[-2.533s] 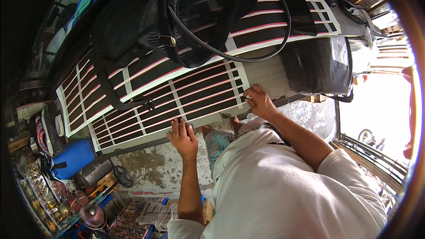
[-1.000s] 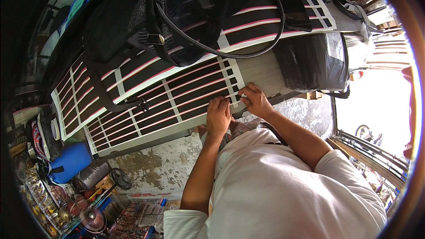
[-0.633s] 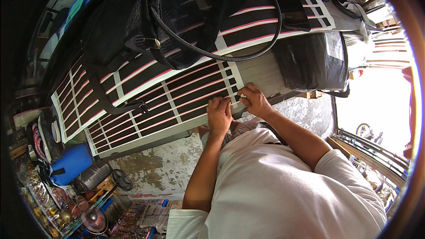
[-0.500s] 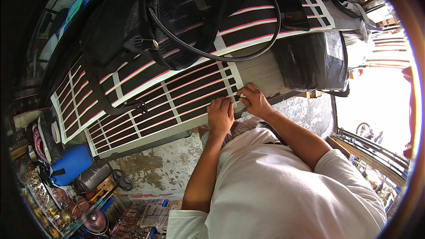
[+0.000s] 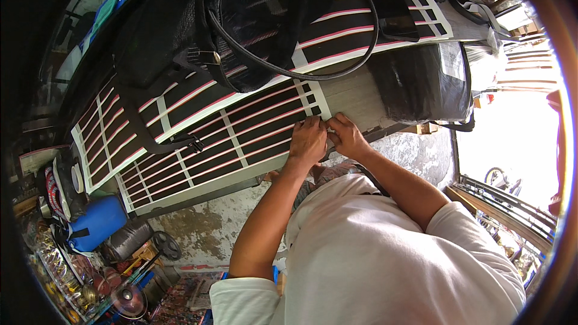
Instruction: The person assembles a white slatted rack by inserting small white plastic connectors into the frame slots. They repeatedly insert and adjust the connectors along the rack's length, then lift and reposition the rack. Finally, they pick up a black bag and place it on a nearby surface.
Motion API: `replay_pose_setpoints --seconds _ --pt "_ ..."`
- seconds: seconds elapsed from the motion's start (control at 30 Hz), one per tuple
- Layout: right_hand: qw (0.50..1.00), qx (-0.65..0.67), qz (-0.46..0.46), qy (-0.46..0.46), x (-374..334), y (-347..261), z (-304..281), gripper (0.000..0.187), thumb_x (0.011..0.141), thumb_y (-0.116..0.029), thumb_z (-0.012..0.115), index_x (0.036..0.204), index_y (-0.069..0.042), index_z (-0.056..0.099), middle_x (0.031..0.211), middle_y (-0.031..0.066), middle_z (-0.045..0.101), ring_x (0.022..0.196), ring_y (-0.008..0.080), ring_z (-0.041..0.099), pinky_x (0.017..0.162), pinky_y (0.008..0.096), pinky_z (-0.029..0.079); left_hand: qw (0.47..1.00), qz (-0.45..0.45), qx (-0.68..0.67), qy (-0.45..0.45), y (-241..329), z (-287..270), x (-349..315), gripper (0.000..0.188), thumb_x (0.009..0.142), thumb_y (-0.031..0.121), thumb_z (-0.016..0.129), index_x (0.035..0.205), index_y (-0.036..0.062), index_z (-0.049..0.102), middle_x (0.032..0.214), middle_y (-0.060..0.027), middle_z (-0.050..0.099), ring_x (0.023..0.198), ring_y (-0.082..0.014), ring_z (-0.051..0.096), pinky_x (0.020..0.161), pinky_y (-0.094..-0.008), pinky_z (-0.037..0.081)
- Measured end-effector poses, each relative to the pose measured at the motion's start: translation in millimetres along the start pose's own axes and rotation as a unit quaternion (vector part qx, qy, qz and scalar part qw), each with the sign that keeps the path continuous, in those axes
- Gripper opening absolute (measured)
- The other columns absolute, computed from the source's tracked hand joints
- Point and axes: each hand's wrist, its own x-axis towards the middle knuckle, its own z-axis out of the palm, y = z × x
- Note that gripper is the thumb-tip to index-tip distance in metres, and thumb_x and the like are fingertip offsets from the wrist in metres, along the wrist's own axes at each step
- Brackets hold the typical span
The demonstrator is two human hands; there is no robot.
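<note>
A black sheet with white and pink stripes (image 5: 259, 123) lies on the grey bench, its white right end carrying small black squares. At that end's near corner, my left hand (image 5: 309, 140) has its fingers bent and pressed together on the sheet. Beside it, nearly touching, my right hand (image 5: 348, 136) is closed in a pinch at the sheet's edge. The fingertips meet there and hide the corner, so any small piece between them cannot be made out. Behind lies a second, larger striped sheet (image 5: 198, 103), overlapping the first.
A black mesh bag (image 5: 162, 36) with a looped handle (image 5: 376, 24) and a hanging strap covers part of the larger sheet. A dark phone-like slab (image 5: 400, 29) lies on it too. Right of my hands sits a black wrapped bundle (image 5: 415, 84); a blue container (image 5: 98, 224) stands at left.
My left hand has shifted right and slightly up, closer to my right hand, with the left elbow swinging outward. My right hand has barely moved.
</note>
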Motion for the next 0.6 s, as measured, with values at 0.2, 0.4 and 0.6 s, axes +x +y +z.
replay_pose_setpoints --seconds 0.2,0.4,0.6 --pt "0.999 0.036 0.018 0.006 3 0 0 0.04 0.081 0.008 0.075 0.118 -0.002 0.064 0.109 0.0192 0.063 0.102 0.041 0.066 0.091 0.0494 0.055 0.999 -0.015 0.04 -0.022 4 -1 3 0.034 0.085 0.021 0.081 0.112 0.0024 0.072 0.114 -0.0138 0.069 0.112 -0.0311 0.07 0.092 -0.0496 0.057" --pt "0.999 0.022 0.024 0.002 2 1 2 0.043 0.083 0.007 0.076 0.121 -0.003 0.058 0.106 0.0185 0.062 0.1 0.0388 0.067 0.089 0.0483 0.055 0.999 -0.03 0.021 0.001 -10 0 -12 0.037 0.084 0.024 0.081 0.111 0.0012 0.071 0.113 -0.0139 0.069 0.108 -0.0323 0.07 0.091 -0.0505 0.056" --pt "0.999 0.045 0.013 0.002 -1 6 1 0.035 0.089 0.005 0.075 0.12 -0.005 0.063 0.105 0.0177 0.062 0.101 0.038 0.067 0.09 0.0491 0.054 0.972 -0.157 -0.042 0.169 -21 -1 -99 0.039 0.093 0.023 0.076 0.127 0.0042 0.069 0.127 -0.0148 0.067 0.114 -0.0355 0.066 0.093 -0.0523 0.051"
